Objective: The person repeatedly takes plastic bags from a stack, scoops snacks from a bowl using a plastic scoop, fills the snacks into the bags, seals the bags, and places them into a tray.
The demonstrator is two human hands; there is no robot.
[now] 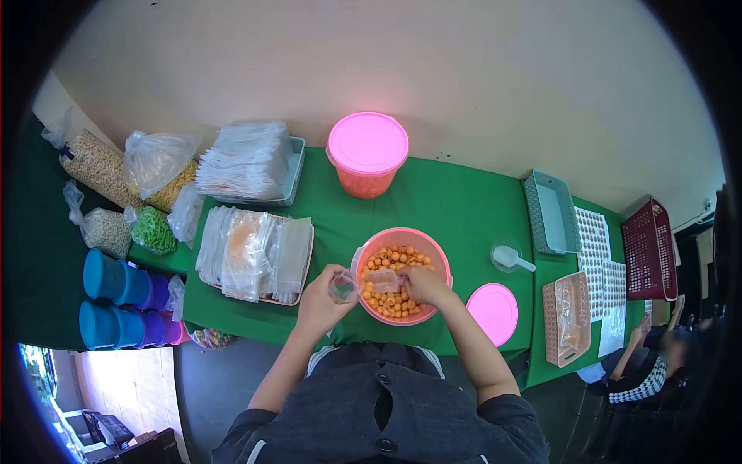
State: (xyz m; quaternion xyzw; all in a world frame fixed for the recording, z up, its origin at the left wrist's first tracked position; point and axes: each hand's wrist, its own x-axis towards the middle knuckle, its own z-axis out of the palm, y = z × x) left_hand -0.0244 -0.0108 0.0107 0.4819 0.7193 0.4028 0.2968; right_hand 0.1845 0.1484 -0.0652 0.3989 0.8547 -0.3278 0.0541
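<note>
"Pink plastic is forming the round, smooth-walled tub (439,264), isn't it? What is filling it?"

"Orange balls (398,307), small and rounded, are heaping up loosely inside, and the tub is sitting on the green cloth (464,220), right in front of the person."

"And the hands?"

"They're working apart from each other. The left hand (321,299) is wrapping its fingers around a clear cup (343,288), round at the mouth, by the tub's left rim. The right hand (424,285) is gripping a see-through scoop (382,281) above the balls, its broad end pointing toward the cup."

"Is the scoop touching the cup?"

"I can't tell; the clear plastics are blending together there. The scoop's load isn't showing plainly either."

"What else is lying around?"

"A flat pink disc-shaped lid (492,315) is resting to the right of the tub. Beyond the tub, a lidded pink bucket (368,151) is standing upright. To the left, thin, crinkled plastic bags (249,251) are overlapping in a shallow tray (311,259)."
</note>
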